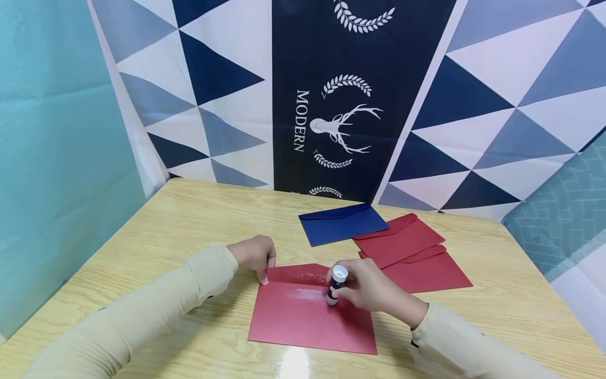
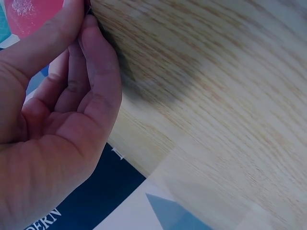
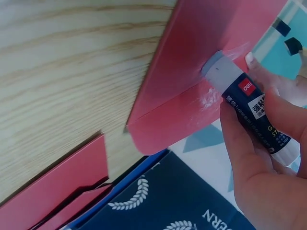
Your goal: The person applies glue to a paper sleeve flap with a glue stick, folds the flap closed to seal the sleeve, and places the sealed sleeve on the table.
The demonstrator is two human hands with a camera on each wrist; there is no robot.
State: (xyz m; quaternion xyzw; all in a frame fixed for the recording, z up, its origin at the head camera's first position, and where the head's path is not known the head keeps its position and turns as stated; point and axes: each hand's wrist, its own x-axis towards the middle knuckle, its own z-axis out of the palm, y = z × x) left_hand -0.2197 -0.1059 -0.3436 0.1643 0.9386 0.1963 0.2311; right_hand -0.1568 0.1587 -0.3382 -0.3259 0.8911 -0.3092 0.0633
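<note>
A red envelope (image 1: 307, 326) lies on the wooden table with its flap (image 1: 303, 272) unfolded toward the back. Whitish glue smears show on the flap and just below the fold. My left hand (image 1: 257, 255) pinches the envelope's left corner at the fold between thumb and fingers. In my right hand (image 1: 366, 284) is a glue stick (image 3: 254, 108) with a dark label and white ends, gripped between thumb and fingers. Its lower end meets the red paper near the right part of the fold. The left wrist view shows only a corner of the red paper (image 2: 31, 17) beyond the thumb.
Behind my right hand, two more red envelopes (image 1: 428, 271) overlap, partly under a blue envelope (image 1: 343, 226). A patterned cloth (image 1: 227, 95) with triangles and a deer print hangs along the table's back edge. Teal sheeting (image 1: 57, 158) hangs at the left.
</note>
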